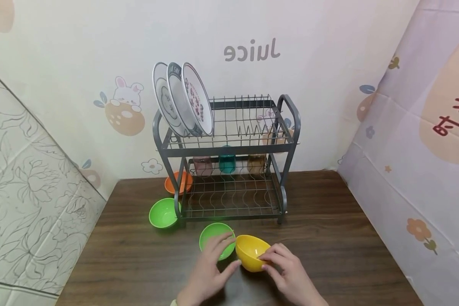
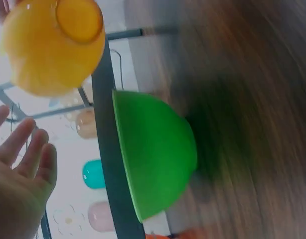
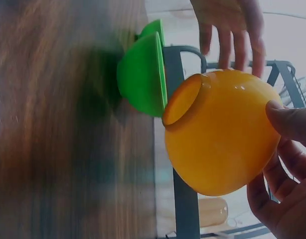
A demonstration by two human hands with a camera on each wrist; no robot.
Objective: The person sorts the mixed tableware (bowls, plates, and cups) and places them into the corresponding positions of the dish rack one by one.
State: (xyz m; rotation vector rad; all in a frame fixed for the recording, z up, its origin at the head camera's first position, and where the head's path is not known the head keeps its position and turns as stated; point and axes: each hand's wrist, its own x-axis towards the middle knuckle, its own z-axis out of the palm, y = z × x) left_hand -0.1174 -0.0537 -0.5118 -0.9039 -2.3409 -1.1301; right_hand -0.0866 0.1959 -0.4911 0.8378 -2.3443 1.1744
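Head view shows us the right hand (image 1: 290, 272) pinching the rim of the yellow bowl (image 1: 248, 253) between thumb and fingers, the bowl tilted and, as both wrist views let us see, held clear of the surface (image 1: 348, 238). Our left hand (image 1: 210, 272) is open, its fingers spread and holding nothing, near the left side of that bowl and partly in front of the nearer green bowl (image 1: 213, 231). That green one stands upright on the dark wood-grain surface, before the dish rack (image 1: 229, 150).

Farther left we find another green bowl (image 1: 162, 213), just beside the rack's front leg, and behind it an orange bowl (image 1: 172, 185), partly hidden by the frame. Three plates (image 1: 199, 100) lean side by side at the left of the upper tier. Pink, teal and amber cups (image 1: 227, 165) show through the wires lower down (we cannot tell how they are supported).
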